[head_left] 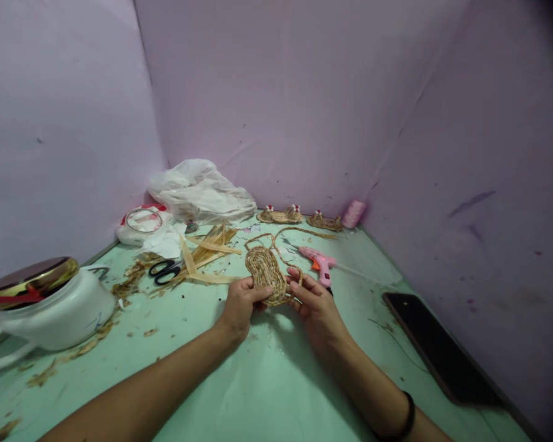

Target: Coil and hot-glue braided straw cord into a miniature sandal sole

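Observation:
A small sole-shaped piece of coiled, braided straw (263, 265) is held up above the middle of the table. My left hand (240, 306) is closed on its lower left edge, thumb on top. At its lower right edge, my right hand (314, 302) pinches the braided straw cord (300, 274) beside the coil. The cord's loose length loops behind the piece and runs toward the back right. A pink glue gun (321, 263) lies just beyond my right hand, with a clear glue stick at its rear.
Black-handled scissors (164, 270) and dry straw strips (207, 253) lie to the left, near a white enamel pot (59, 313). Two straw slippers (280, 217), a pink thread spool (354, 213) and a plastic bag (203, 190) line the back. A phone (442, 350) lies right.

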The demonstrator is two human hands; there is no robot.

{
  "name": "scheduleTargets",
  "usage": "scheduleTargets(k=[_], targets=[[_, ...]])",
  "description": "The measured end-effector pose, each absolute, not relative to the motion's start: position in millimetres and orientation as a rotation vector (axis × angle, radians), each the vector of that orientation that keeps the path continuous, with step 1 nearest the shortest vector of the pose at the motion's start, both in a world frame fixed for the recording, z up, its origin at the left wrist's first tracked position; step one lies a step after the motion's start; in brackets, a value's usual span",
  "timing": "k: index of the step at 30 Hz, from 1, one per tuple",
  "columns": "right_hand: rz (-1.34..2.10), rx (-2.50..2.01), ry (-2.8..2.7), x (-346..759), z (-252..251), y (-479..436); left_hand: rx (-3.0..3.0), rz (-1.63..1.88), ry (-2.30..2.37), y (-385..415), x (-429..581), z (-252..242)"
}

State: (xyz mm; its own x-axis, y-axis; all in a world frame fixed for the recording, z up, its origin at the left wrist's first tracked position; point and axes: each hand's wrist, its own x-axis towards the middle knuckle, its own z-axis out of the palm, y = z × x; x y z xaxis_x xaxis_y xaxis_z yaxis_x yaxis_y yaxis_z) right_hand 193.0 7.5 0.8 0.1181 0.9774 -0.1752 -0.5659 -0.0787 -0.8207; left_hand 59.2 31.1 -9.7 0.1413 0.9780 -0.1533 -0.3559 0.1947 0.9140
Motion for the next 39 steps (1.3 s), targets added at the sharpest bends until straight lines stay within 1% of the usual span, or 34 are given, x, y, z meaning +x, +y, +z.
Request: scheduleTargets(k=[5, 16, 24, 30, 35, 37, 39], targets=[[1.394, -0.902, -0.7, 193, -2, 8, 0.867, 1.157, 0.933, 30, 59, -8], [1.402, -0.88, -0.772, 194, -6, 8, 0.841, 1.14, 0.893, 29, 60, -11], [1.355, -0.829, -0.958, 202, -10, 12, 0.806, 1.178, 0.89, 33, 58, -2], [1.325, -0.841, -0.929, 204, -13, 14, 0.781, 1.164, 0.875, 34, 57, -1], [1.313, -0.922, -0.922, 206, -8, 14, 0.79, 1.172, 0.877, 34, 56, 1], [1.291, -1.039, -0.931, 208, -6, 15, 0.796, 1.194, 0.887, 35, 55, 2], [1.187, -1.218, -0.947, 210, -3, 16, 0.808, 1.213, 0.903, 36, 53, 3]])
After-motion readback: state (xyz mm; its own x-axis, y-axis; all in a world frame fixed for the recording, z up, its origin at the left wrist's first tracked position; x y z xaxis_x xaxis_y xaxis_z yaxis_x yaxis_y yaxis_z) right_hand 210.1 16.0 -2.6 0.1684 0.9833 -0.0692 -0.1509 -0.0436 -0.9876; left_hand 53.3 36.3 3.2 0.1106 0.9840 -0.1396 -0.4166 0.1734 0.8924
